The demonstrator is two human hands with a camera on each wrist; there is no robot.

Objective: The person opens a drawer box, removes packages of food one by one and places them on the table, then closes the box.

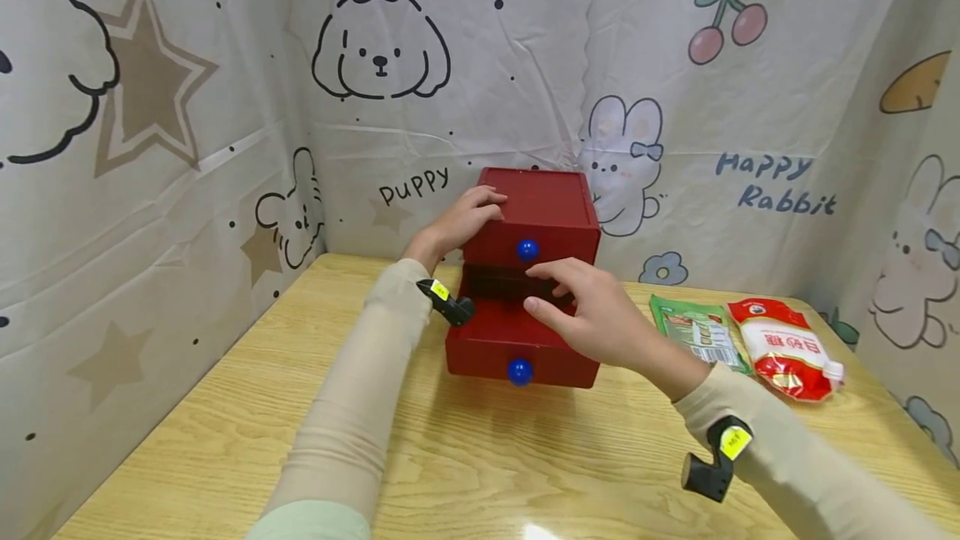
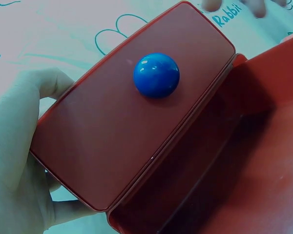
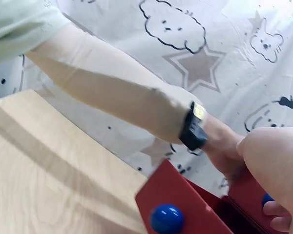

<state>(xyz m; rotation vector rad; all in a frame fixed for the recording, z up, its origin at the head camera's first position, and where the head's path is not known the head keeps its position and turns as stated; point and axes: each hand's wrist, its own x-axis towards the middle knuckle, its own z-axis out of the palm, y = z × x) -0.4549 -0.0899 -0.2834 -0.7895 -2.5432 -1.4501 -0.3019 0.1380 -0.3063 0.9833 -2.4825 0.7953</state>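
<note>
A small red drawer cabinet [image 1: 540,198] with blue round knobs stands on the table. Its lower drawer [image 1: 491,359] is pulled out, and the part of the inside that shows is bare. The upper drawer [image 2: 112,122] is closed, with a shiny blue knob [image 2: 156,75]. My left hand [image 1: 467,219] grips the cabinet's upper left corner, fingers over the top and thumb along the side. Over the right part of the pulled-out drawer hovers my right hand [image 1: 592,311], its fingers loosely bent and holding nothing.
To the right on the wooden table [image 1: 510,473] lie a green packet [image 1: 697,332] and a red and white bag [image 1: 783,348] with a white spout cap. A printed cloth [image 1: 525,65] hangs behind and along the sides. Each wrist wears a black camera [image 1: 712,469].
</note>
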